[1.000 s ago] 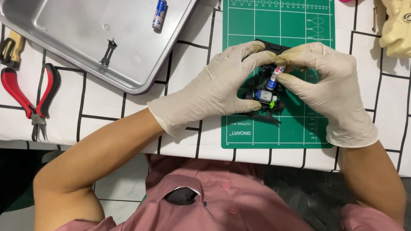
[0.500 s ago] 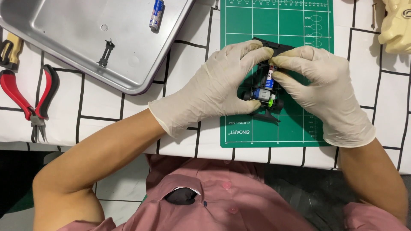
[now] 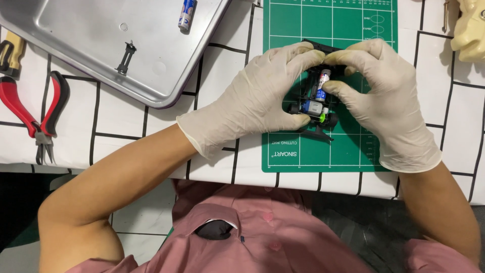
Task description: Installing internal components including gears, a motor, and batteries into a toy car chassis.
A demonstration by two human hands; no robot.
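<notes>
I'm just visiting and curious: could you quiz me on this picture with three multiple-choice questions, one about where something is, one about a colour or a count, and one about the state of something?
1. Where does the loose battery lie?
A. in the metal tray
B. on the green cutting mat
C. beside the pliers

2. What colour are the handles of the pliers?
A. blue
B. red and black
C. yellow

3. What are the gloved hands doing?
A. resting flat on the table
B. lifting the tray
C. both gripping the small toy car chassis

Answers:
1. A: the battery rests at the far edge of the silver tray, well away from the mat.
2. B: the handles show red with black trim, left of the tray.
3. C: the left hand and the right hand close round the chassis over the mat, with a battery seated in it.
</notes>
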